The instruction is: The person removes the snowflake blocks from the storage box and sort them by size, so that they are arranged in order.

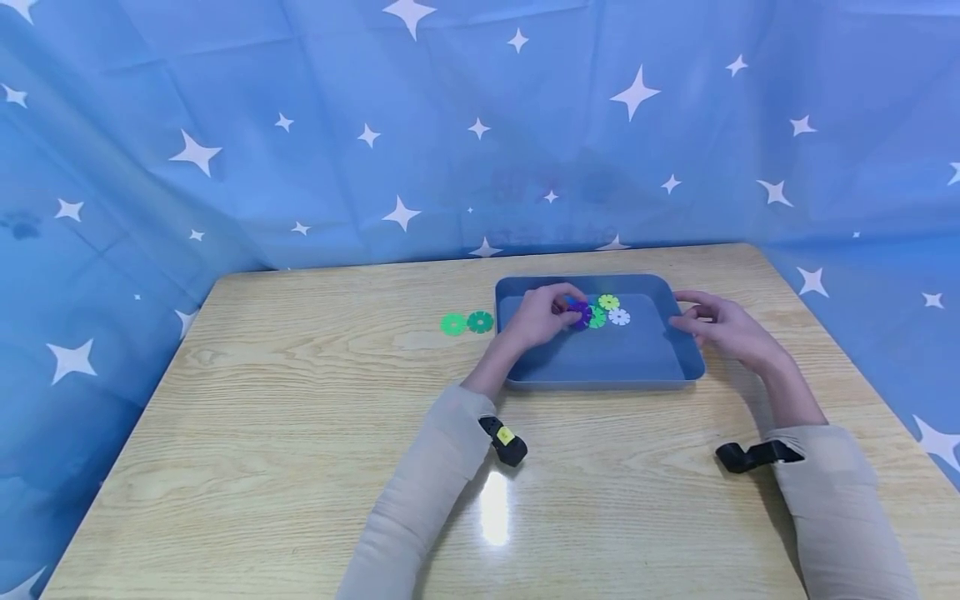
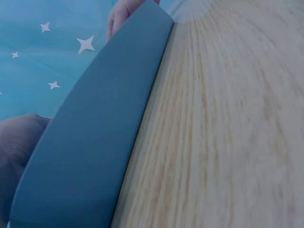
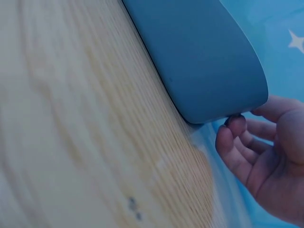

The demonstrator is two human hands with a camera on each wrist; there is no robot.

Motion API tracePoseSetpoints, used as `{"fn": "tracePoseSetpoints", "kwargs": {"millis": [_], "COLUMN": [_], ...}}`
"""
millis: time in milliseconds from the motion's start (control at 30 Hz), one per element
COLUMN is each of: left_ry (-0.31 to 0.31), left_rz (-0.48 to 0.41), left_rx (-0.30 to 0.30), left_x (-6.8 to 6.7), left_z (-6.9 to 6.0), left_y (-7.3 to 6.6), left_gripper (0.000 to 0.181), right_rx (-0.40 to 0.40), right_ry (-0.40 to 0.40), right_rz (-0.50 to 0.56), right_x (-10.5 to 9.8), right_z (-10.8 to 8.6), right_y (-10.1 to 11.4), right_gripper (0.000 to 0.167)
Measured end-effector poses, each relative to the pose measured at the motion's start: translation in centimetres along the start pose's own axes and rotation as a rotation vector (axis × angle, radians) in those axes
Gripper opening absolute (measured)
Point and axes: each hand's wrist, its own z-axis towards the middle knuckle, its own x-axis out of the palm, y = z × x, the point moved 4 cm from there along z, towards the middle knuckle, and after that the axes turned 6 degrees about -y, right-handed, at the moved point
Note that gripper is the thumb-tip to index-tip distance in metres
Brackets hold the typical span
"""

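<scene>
Several discs between both hands

The left hand partly covers a purple flower-shaped disc

smooth plastic tray, wood-grained table

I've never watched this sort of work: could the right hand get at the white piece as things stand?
Probably yes. The right hand is at the right end of the tray; the white piece lies uncovered inside, with only the side wall and bare floor between them.
</scene>
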Motion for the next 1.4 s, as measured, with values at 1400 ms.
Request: {"fn": "tracePoseSetpoints", "kwargs": {"millis": [1400], "left_ry": [-0.242], "left_rz": [-0.289], "left_rx": [-0.143], "left_x": [-13.6], "left_z": [-7.5], "left_y": [5.4], "left_gripper": [0.018], "right_rx": [0.012], "right_ry": [-0.004], "right_rz": [0.006], "right_x": [0.0], "right_z": [-0.2], "right_y": [0.4], "right_gripper": [0.064]}}
